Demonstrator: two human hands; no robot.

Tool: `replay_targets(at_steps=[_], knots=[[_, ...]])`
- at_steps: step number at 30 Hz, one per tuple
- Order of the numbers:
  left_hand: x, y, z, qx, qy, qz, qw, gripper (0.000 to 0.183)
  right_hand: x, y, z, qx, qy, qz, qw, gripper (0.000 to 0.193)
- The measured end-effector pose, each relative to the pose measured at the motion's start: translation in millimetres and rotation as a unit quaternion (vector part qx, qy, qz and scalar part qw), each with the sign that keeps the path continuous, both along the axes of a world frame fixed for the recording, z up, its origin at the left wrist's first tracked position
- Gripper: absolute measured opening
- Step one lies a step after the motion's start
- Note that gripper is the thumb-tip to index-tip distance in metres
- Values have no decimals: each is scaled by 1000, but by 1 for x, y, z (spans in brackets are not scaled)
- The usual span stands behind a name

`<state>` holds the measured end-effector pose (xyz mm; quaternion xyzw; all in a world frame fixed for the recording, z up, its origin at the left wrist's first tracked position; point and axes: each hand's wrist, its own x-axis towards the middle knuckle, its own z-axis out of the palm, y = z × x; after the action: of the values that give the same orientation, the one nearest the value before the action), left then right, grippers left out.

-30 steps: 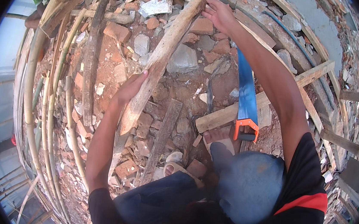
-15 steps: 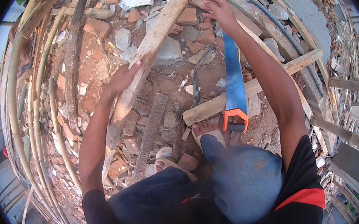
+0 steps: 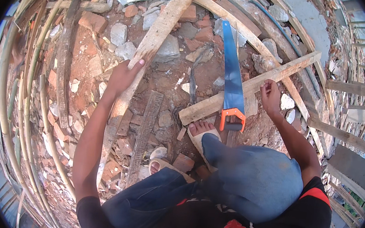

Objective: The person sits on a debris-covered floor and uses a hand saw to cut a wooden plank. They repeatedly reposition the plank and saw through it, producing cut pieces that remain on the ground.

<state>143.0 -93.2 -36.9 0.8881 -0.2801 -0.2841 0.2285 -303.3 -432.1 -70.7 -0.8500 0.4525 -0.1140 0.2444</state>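
Observation:
A long pale wooden plank (image 3: 162, 22) slopes from the far middle down toward my left side. My left hand (image 3: 123, 78) is closed around its edge, with the thumb on top. The handsaw (image 3: 234, 68), with a blue blade and an orange-and-black handle, lies across a shorter wooden beam (image 3: 207, 109), its handle toward me. To the right of the saw, my right hand (image 3: 272, 98) is beside that beam, fingers curled together. Whether anything small sits between those fingertips is hidden. My sandalled foot (image 3: 202, 131) rests at the beam's near end.
Broken bricks (image 3: 92, 22) and concrete chunks (image 3: 167, 49) cover the ground. Bamboo poles (image 3: 33, 62) and a dark, weathered timber (image 3: 66, 59) stand along the left. A short, rough wood strip (image 3: 146, 132) lies before me. More timbers and a dark hose (image 3: 287, 29) run along the far right.
My right hand has come back from the far timbers toward me, beside the shorter beam, and its fingers have curled. My left hand keeps its grip on the plank.

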Motion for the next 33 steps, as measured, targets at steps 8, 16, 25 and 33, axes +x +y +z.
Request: replay_targets(at_steps=[8, 16, 25, 33], knots=[[-4, 2, 5, -14, -38, 4, 999, 103, -8, 122, -20, 92, 242, 47, 965, 80], [-5, -1, 7, -28, -5, -17, 999, 89, -16, 103, -38, 209, 155, -79, 962, 63], [-5, 2, 8, -34, 0, -8, 999, 88, -39, 139, -39, 29, 110, 43, 993, 46], [-2, 5, -3, -49, -25, -9, 998, 90, 19, 235, -77, -52, 241, 371, 895, 39]])
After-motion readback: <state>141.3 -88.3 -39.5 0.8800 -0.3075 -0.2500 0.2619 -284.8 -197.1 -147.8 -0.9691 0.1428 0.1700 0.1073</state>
